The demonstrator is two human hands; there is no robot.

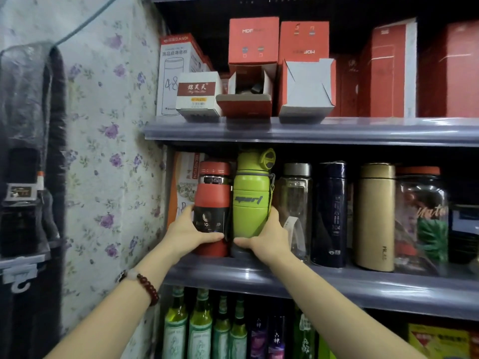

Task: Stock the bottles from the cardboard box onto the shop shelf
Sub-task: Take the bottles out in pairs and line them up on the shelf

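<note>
Arms reach up, left fingers (207, 235) grasping red bottle (213, 203), right fingers (245, 241) grasping green bottle (250, 203).

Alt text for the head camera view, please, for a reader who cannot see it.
A person's left hand grips a red and black bottle and the right hand a lime green sport bottle, side by side at the left end of the middle shop shelf. Clear, navy and gold bottles stand to their right; red cartons fill the shelf above.

Both arms raised forward, left hand (188, 233) and right hand (268, 238) cupped inward, fingers (242, 241) curled, thumbs up.
</note>
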